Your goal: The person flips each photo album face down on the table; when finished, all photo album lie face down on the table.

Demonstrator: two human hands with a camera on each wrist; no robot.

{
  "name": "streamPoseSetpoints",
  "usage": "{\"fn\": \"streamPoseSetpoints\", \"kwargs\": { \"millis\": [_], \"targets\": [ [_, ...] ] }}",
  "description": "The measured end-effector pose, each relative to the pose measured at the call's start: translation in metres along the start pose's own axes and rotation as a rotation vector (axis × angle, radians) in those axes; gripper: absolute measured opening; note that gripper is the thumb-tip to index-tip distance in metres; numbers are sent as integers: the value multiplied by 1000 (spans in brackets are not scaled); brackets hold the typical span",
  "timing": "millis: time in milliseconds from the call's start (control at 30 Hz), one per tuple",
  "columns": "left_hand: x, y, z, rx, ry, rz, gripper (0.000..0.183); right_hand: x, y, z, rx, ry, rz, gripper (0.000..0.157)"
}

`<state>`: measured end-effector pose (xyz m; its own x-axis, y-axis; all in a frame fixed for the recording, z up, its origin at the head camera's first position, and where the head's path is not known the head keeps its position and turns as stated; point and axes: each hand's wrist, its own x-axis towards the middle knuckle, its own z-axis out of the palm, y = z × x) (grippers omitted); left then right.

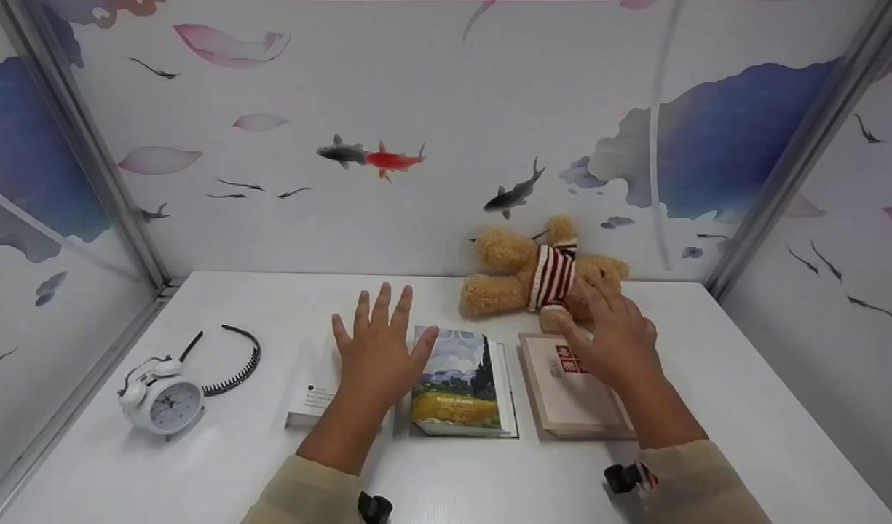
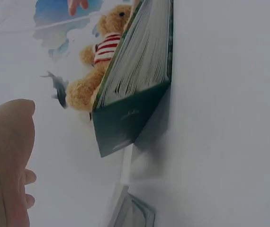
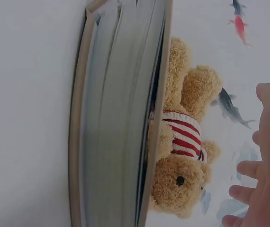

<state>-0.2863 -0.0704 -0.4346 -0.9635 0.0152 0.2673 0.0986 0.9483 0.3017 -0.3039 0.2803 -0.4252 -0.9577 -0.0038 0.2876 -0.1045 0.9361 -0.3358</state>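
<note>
My left hand [image 1: 379, 356], fingers spread, hovers between a white book [image 1: 314, 393] and a photo album with a landscape painting on its cover [image 1: 456, 386]. In the left wrist view the album's dark green spine [image 2: 130, 118] and page edges show beyond the thumb [image 2: 12, 142]. My right hand [image 1: 617, 338] hangs over a beige book [image 1: 577, 400] with red squares on its cover; its fingers are extended and grip nothing. Behind that book a teddy bear [image 1: 551, 280] in a red-and-white striped shirt lies on its side, partly covered by the right hand in the head view.
A white twin-bell alarm clock [image 1: 172, 406] stands at the left of the white table [image 1: 220, 473], beside a black toothed headband [image 1: 245, 367]. Printed panels [image 1: 431, 87] with fish and petals enclose the back and sides, with metal posts [image 1: 89, 153] at the corners.
</note>
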Motion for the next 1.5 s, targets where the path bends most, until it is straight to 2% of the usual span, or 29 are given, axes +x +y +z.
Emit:
{"fn": "streamPoseSetpoints", "kwargs": {
  "millis": [167, 400, 533, 667, 767, 933, 1033, 1133, 1300, 1500],
  "targets": [
    [-10, 24, 3, -136, -30, 29, 83, -6, 17, -6, 25, -42, 41, 91],
    [-18, 64, 10, -401, -149, 56, 82, -12, 43, -14, 126, -110, 126, 93],
    [-20, 89, 18, -547, -210, 21, 81, -14, 54, -15, 202, -158, 198, 97],
    [-23, 115, 30, -743, -311, -32, 81, -16, 65, -10, 306, -223, 269, 99],
    [-30, 129, 41, -870, -390, -65, 79, -19, 68, -2, 431, -284, 312, 102],
    [-39, 141, 55, -1035, -482, -143, 81, -23, 68, 3, 621, -381, 344, 96],
    [-41, 144, 59, -1127, -533, -200, 85, -25, 66, 2, 654, -424, 331, 89],
    [-40, 146, 60, -1247, -566, -208, 87, -26, 62, 0, 677, -459, 312, 91],
    [-41, 147, 60, -1384, -577, -185, 82, -29, 55, -1, 734, -495, 311, 95],
    [-42, 151, 52, -1533, -527, -170, 73, -29, 47, -4, 851, -533, 333, 85]
  ]
}}
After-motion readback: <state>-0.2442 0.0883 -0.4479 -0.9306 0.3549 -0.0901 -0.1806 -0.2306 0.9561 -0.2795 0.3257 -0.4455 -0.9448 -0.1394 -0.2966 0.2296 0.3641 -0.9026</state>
